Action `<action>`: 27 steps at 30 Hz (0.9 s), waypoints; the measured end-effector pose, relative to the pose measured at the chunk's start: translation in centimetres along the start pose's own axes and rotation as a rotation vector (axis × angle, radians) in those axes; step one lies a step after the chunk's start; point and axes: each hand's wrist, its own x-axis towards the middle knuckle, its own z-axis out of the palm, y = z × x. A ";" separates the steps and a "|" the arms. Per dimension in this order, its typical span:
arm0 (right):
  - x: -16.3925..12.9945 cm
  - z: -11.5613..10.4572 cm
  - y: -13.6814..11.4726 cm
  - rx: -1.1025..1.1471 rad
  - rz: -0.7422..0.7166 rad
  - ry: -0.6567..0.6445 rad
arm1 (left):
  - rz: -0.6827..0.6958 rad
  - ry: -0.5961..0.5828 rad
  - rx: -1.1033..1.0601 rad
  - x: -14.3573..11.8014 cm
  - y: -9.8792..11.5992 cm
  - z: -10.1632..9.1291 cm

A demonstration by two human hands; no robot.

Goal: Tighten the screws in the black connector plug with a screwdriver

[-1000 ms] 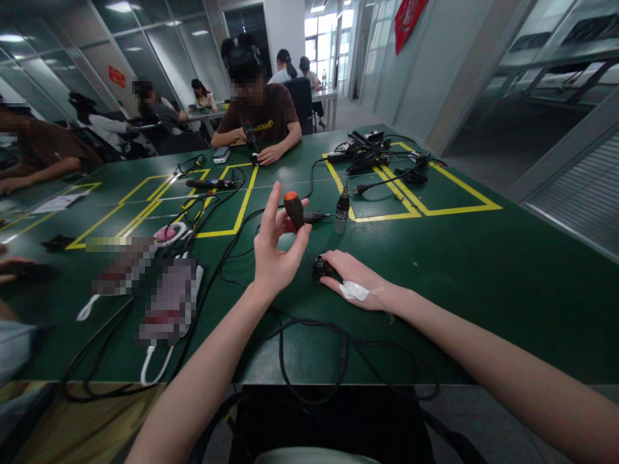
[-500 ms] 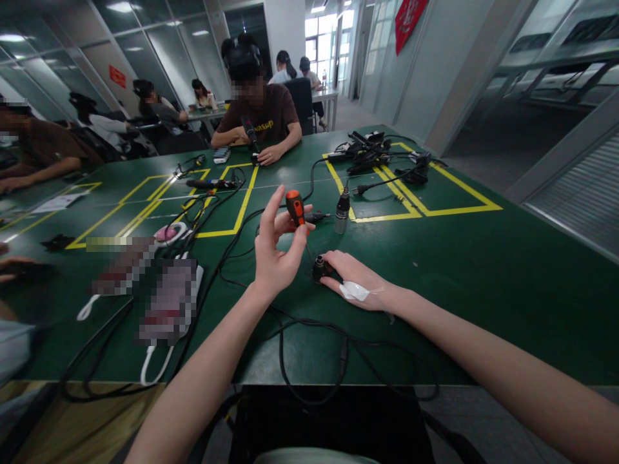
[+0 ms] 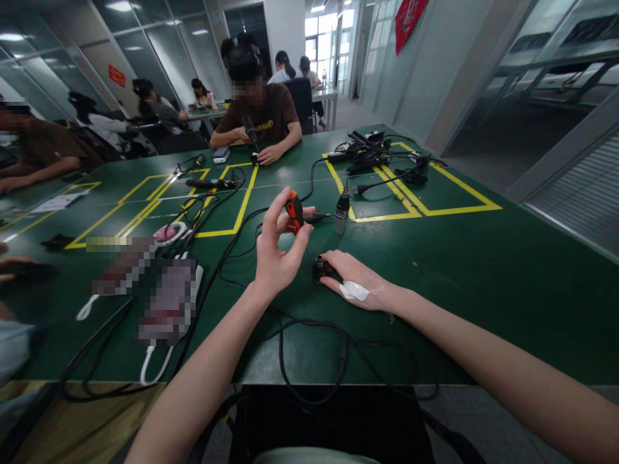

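Note:
An orange-and-black screwdriver [image 3: 294,211] is in my left hand [image 3: 279,248], its handle between the fingers and thumb. The thin shaft slants down toward a small black round part [image 3: 318,269] on the green table; whether the tip touches it is too small to tell. My right hand [image 3: 351,277] rests on the table, thumb and fingers closed around the right side of that part. White tape [image 3: 355,291] is on the back of this hand. Just beyond stands a black tool head with a clear lower end [image 3: 342,212], and behind my left fingers lies a dark tool [image 3: 316,216].
Black cables [image 3: 309,322] loop over the table [image 3: 483,283] near its front edge. Two blurred phone-like devices [image 3: 169,299] lie to the left. A pile of black tools and cords [image 3: 365,151] sits at the far right. Across the table a co-worker [image 3: 264,116] works with a power tool.
My left index finger has moved from standing away from the screwdriver to lying against the top of its handle. My right hand and the black part stay in place.

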 end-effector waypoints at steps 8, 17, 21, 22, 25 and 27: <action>0.0 0.0 0.0 0.005 -0.009 -0.001 | -0.049 -0.038 -0.069 -0.1 0.0 -0.2; 0.0 0.6 0.1 0.019 -0.020 0.033 | -0.028 -0.041 -0.049 0.1 0.4 -0.2; -0.1 0.7 -0.1 0.015 -0.028 0.023 | -0.026 -0.027 -0.069 0.2 0.5 -0.2; -0.1 0.7 -0.2 0.014 -0.032 0.020 | -0.028 -0.013 -0.058 0.2 0.5 -0.2; -0.1 0.8 -0.2 0.016 -0.037 0.016 | -0.017 0.045 0.013 0.2 0.3 -0.2; -0.1 0.8 -0.2 0.021 -0.039 0.020 | -0.007 0.073 0.049 0.2 0.1 -0.2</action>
